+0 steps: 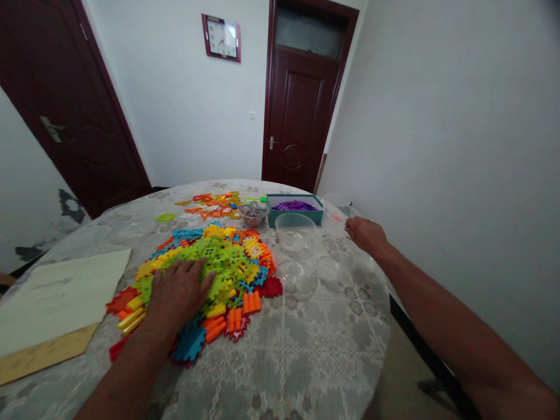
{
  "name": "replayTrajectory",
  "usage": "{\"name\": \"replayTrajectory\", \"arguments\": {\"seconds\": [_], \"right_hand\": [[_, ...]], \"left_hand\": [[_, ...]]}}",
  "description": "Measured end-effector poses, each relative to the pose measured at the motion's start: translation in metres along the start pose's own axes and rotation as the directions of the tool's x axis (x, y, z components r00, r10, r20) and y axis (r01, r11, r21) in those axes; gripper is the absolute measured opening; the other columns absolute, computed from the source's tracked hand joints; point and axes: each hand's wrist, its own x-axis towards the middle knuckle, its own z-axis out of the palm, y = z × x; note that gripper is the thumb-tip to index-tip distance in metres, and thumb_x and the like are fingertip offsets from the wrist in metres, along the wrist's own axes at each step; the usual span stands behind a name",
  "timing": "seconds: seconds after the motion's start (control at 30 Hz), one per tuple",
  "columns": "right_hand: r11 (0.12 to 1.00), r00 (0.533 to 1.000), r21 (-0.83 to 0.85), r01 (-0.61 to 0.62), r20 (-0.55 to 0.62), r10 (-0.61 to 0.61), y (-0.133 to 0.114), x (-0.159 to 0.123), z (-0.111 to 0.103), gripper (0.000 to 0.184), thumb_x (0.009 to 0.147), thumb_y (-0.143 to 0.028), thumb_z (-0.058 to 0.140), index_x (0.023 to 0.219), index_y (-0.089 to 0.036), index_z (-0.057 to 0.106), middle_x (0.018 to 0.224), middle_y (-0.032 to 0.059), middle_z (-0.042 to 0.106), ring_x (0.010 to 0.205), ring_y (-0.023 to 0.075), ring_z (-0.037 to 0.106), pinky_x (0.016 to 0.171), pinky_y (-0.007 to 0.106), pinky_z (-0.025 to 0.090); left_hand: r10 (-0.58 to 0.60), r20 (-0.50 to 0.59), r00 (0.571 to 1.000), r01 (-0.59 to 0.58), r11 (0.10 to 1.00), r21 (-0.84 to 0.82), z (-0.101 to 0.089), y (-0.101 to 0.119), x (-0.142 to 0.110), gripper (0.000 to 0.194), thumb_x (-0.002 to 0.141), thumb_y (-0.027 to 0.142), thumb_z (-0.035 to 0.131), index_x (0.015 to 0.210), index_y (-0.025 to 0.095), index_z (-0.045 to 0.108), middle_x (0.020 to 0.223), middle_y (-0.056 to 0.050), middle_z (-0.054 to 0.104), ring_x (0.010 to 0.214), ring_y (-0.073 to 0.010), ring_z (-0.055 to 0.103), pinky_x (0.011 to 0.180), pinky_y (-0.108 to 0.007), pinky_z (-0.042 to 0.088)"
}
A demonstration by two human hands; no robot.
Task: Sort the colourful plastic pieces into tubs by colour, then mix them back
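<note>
A heaped pile of colourful plastic building pieces point(219, 251), green on top with yellow, orange, blue and red around, covers the left middle of the table. My left hand point(179, 289) lies on its near side, fingers spread over the green pieces and gripping none that I can see. Far to the right, at the table's edge, my right hand point(366, 234) has its fingers closed on the rim of a clear plastic container point(336, 209). Something small and orange shows inside that container. My right fingertips are partly hidden.
Clear plastic tubs point(295, 221) stand right of the pile. Behind are a green box point(295, 220) with purple contents, a clear bowl point(254, 216) of greyish bits and scattered orange pieces point(214, 204). A pale sheet point(70, 291) lies left. The wall point(459, 146) rises at right.
</note>
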Motion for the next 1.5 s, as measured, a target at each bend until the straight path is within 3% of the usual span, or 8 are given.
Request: {"name": "replayTrajectory", "arguments": {"seconds": [0.4,0.7,0.83,0.93,1.07,1.23,1.33,1.5], "right_hand": [[0.995,0.984,0.021,0.1,0.146,-0.102,-0.005,0.023,0.022,0.03,0.103,-0.032,0.052,0.111,-0.019,0.077,0.115,0.0181,0.078,0.104,0.0287,0.074,0.083,0.034,0.052],[0.986,0.965,0.081,0.148,0.205,-0.162,-0.004,0.023,0.031,0.03,0.095,-0.019,0.06,0.119,-0.021,0.078,0.122,0.0154,0.078,0.111,0.0266,0.073,0.089,0.032,0.052],[0.983,0.967,0.113,0.144,0.193,-0.164,0.007,0.018,0.018,0.043,0.094,-0.011,0.054,0.128,-0.023,0.076,0.132,0.012,0.075,0.117,0.0248,0.071,0.093,0.032,0.051],[0.981,0.995,0.171,0.094,0.023,-0.1,0.009,0.003,0.002,0.042,0.097,-0.012,0.049,0.129,-0.02,0.075,0.132,0.0139,0.075,0.114,0.0269,0.072,0.094,0.035,0.053],[0.83,0.891,0.444,0.338,-0.435,-0.13,-0.046,-0.045,-0.017,0.028,0.1,-0.019,0.05,0.115,-0.017,0.074,0.118,0.0136,0.078,0.106,0.025,0.073,0.097,0.036,0.054],[0.305,0.626,0.575,0.759,-0.516,-0.584,-0.18,-0.13,-0.027,0.031,0.096,-0.009,0.049,0.117,-0.021,0.069,0.111,0.0078,0.076,0.101,0.0191,0.07,0.091,0.032,0.057],[0.229,0.541,0.569,0.79,-0.469,-0.698,-0.245,-0.157,-0.019,0.03,0.096,-0.013,0.057,0.122,-0.021,0.068,0.122,0.0095,0.073,0.113,0.0221,0.067,0.098,0.035,0.055],[0.261,0.549,0.538,0.802,-0.49,-0.678,-0.288,-0.17,0.011,0.021,0.102,-0.018,0.057,0.119,-0.023,0.067,0.134,0.0083,0.069,0.125,0.0242,0.061,0.107,0.039,0.052]], "left_hand": [[-0.019,0.082,0.996,0.018,1.0,0.019,0.007,-0.005,0.015,0.07,0.101,0.063,0.034,0.152,0.022,0.059,0.143,-0.023,0.065,0.137,-0.0459,0.054,0.106,-0.067,0.042],[-0.03,0.012,0.999,0.029,0.999,0.035,0.008,0.0,0.018,0.072,0.101,0.062,0.032,0.151,0.016,0.058,0.144,-0.025,0.063,0.133,-0.0476,0.057,0.104,-0.066,0.043],[-0.013,-0.002,1.0,0.013,0.999,0.029,0.013,-0.001,0.019,0.071,0.102,0.062,0.032,0.151,0.017,0.058,0.144,-0.023,0.063,0.134,-0.0454,0.057,0.106,-0.063,0.045],[-0.027,0.017,0.999,0.026,0.999,0.044,0.012,0.0,0.019,0.07,0.102,0.062,0.033,0.151,0.018,0.058,0.146,-0.022,0.063,0.136,-0.0454,0.056,0.106,-0.064,0.044],[-0.074,0.085,0.994,0.072,0.997,0.03,0.001,0.009,0.021,0.067,0.103,0.063,0.036,0.152,0.023,0.058,0.148,-0.018,0.063,0.141,-0.0428,0.052,0.112,-0.063,0.041],[-0.122,0.168,0.978,0.121,0.993,0.016,-0.004,0.016,0.037,0.066,0.103,0.067,0.037,0.152,0.027,0.058,0.152,-0.015,0.061,0.146,-0.0406,0.047,0.117,-0.064,0.035],[-0.129,0.166,0.978,0.126,0.992,0.029,0.0,0.017,0.048,0.069,0.102,0.071,0.035,0.149,0.027,0.059,0.15,-0.015,0.063,0.144,-0.0414,0.048,0.117,-0.064,0.034],[-0.136,0.155,0.978,0.133,0.991,0.032,0.007,0.024,0.068,0.068,0.101,0.071,0.037,0.148,0.027,0.06,0.148,-0.018,0.062,0.142,-0.0424,0.05,0.115,-0.064,0.035]]}}
